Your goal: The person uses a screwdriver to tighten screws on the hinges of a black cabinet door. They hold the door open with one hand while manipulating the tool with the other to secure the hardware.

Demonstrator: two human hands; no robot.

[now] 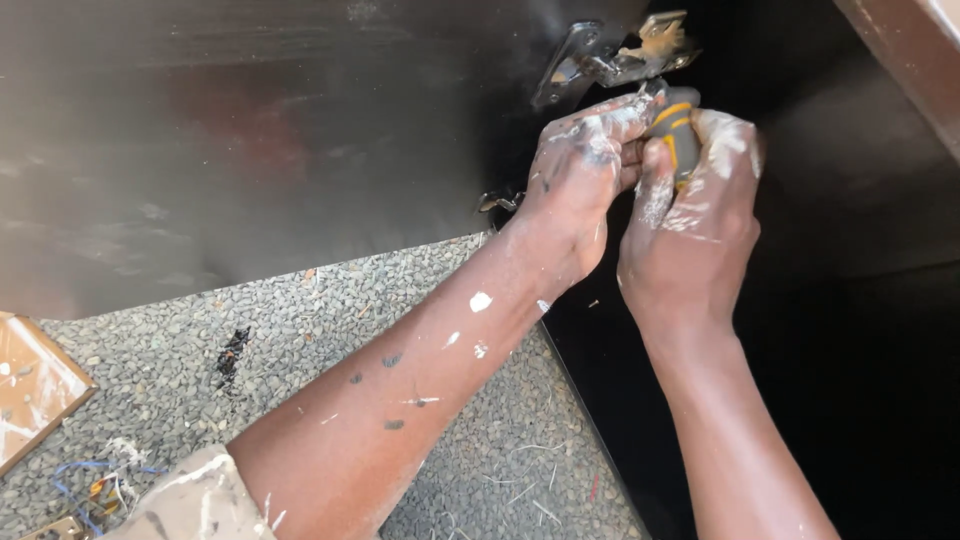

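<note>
dark cabinet door (250,130); hands (640,190) around screwdriver (678,135)

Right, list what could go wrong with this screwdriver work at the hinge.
1. The screwdriver could slip off the metal hinge and jab the left hand, which sits right beside its tip.
2. The right hand is paint-smeared, so its grip on the handle may slide.
3. A slip could also scratch the dark glossy panel.

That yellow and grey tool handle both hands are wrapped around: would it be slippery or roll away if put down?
The screwdriver handle looks ribbed and rubbery, so probably grippy. Its rounded shape might roll on the gravelly floor, though the rough stones would likely stop it. It seems rigid.
</note>
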